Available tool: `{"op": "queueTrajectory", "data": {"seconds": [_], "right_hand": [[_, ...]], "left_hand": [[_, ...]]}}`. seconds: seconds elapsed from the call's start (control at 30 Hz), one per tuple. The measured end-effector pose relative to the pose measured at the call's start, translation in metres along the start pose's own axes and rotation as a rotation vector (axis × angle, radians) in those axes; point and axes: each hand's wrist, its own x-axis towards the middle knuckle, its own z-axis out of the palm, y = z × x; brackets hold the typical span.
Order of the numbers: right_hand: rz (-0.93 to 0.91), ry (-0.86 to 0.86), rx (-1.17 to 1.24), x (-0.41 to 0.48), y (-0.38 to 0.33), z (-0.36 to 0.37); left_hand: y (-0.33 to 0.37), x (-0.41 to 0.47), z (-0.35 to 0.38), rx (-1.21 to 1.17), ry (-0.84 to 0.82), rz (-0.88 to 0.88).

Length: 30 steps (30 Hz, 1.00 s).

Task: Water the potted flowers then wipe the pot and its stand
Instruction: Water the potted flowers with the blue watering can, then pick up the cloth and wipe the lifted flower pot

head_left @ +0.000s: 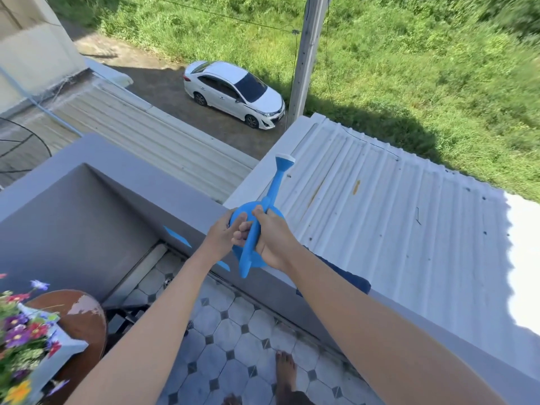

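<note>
A blue plastic watering can (273,188) with a white-tipped spout rests on the grey balcony wall (175,200), its spout pointing away over the roof. My right hand (270,239) is wrapped around its handle. My left hand (223,233) touches the can's body from the left, fingers against the handle. At the bottom left, colourful flowers (20,337) fill a pale blue pot (62,350), which stands on a round brown stand (84,314) with chipped paint.
The balcony floor (233,340) has pale tiles with dark diamonds and a drain near the corner. My bare foot (286,375) is at the bottom. A dark blue cloth (347,276) lies on the wall under my right arm. Beyond are corrugated roofs, a white car and grass.
</note>
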Motion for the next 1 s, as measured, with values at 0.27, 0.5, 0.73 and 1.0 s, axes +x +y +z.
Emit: {"op": "queueTrajectory", "data": {"seconds": [0.27,0.5,0.73,1.0], "right_hand": [[-0.055,0.052,-0.300,-0.010,0.003,-0.011],[-0.053,0.130,-0.329,-0.011,0.005,-0.022],[-0.202,0.410,-0.356,-0.022,0.003,-0.070],[-0.227,0.649,-0.475,-0.039,0.027,-0.156]], "left_hand": [[0.013,-0.006,0.001,0.070,0.038,0.021],[0.017,-0.008,0.002,0.067,0.078,-0.010],[0.056,-0.027,0.009,0.021,0.418,0.219],[0.114,-0.043,0.095,0.152,0.275,0.542]]}}
